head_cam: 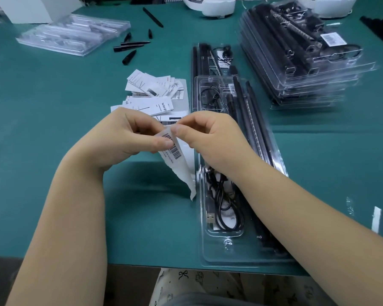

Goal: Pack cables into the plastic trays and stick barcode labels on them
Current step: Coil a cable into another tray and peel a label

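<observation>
**Both hands pinch a barcode label strip**

The left hand [139,133] and right hand [208,138] meet above the green surface [53,96], each pinching the barcode label strip [175,155], whose loose end hangs down. Just right lies a closed plastic tray [234,217] holding a coiled black cable [226,195]. Filled trays [307,62] are stacked beyond.

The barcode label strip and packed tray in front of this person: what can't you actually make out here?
Head view only:
- Barcode label strip: small print too tiny to read; left hand and right hand cover its top.
- Closed tray: middle hidden under the right forearm.
- White containers: cut off by the top edge.
</observation>
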Motion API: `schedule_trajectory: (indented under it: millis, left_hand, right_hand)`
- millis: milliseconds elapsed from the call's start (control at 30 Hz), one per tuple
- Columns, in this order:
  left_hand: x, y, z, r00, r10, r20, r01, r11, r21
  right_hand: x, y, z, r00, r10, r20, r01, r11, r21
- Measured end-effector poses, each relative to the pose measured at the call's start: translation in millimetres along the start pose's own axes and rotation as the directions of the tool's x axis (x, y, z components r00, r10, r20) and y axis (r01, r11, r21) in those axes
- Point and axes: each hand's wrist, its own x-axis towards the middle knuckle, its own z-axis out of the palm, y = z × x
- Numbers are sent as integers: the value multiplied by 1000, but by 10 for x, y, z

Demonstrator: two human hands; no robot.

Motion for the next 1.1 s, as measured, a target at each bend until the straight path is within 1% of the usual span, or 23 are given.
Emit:
schedule_trajectory:
  millis: [367, 533, 667, 833, 900, 1000, 1100]
  left_hand:
    - [14, -15, 1, 1000, -8, 14, 8, 1000, -2]
    - [11, -23, -12, 1000, -26, -3, 26, 999, 30]
    - [-5, -35, -32, 1000, -22, -14, 23, 999, 32]
    - [-18, -34, -54, 1000, -1, -8, 1, 1000, 24]
    - [-29, -30, -69, 1000, 2, -28, -2, 1000, 0]
    - [-57, -12, -100, 997, 22, -73, -28, 996, -85]
    - [-57, -7, -129, 982, 66, -175, -94, 983, -160]
  right_hand:
    - [14, 16, -14, 1000, 18, -10, -18, 1000, 8]
    - [15, 12, -17, 999, 32, -25, -31, 999, 30]
    - [4, 7, -22, 998, 53, -32, -51, 997, 53]
    - [0, 4, -33, 996, 68, -55, -66, 997, 40]
    - [3, 6, -42, 994, 77, -79, -75, 997, 31]
    - [20, 13, -62, 986, 96, -138, -88, 994, 58]
    - [45, 32, -95, 973, 128, -192, -109, 989, 103]
